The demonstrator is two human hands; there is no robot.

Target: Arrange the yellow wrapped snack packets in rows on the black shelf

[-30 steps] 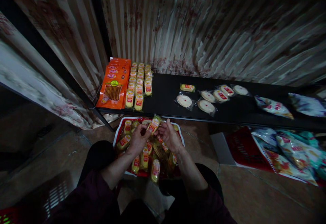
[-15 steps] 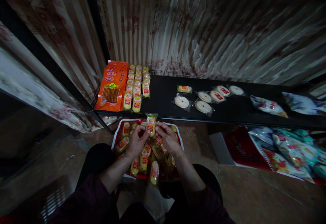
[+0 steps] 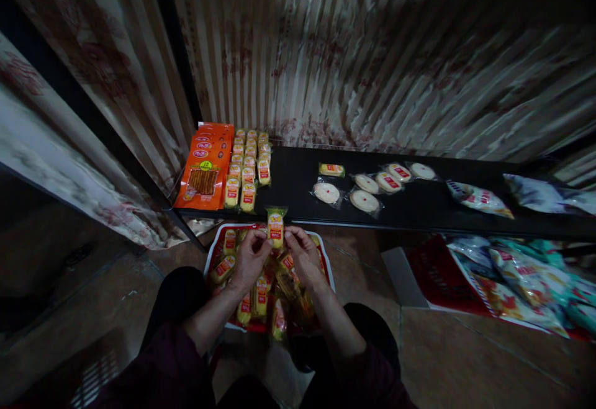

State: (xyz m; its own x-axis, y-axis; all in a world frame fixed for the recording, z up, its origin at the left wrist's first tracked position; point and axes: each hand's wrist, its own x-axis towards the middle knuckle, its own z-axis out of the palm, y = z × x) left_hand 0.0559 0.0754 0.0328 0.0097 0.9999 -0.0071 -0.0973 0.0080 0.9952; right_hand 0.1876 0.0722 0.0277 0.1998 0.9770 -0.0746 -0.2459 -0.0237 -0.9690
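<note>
Between my two hands I hold a small wrapped snack cake (image 3: 275, 229) upright, its yellow wrapper and red label facing me. My left hand (image 3: 251, 257) pinches its left edge, and my right hand (image 3: 302, 257) grips the right edge. Below them lies a red basket with a white rim (image 3: 331, 277), full of loose cakes of the same kind (image 3: 261, 294). On the black shelf (image 3: 293, 176) just beyond, several matching cakes (image 3: 248, 197) stand in rows, beside orange snack bags (image 3: 203, 176) on their left.
Farther right on the shelf lie one wrapped cake (image 3: 332, 169), several round white pastries (image 3: 364, 201) in clear wrap and some snack bags (image 3: 479, 198). Under the shelf is a red and white box (image 3: 433, 272) with more bags. A black post (image 3: 174, 43) rises at the shelf's left end; a striped curtain (image 3: 326, 55) hangs behind.
The view has shifted slightly, so the shelf sits a little lower and further left. Both hands still hold the same cake in nearly the same place above the basket.
</note>
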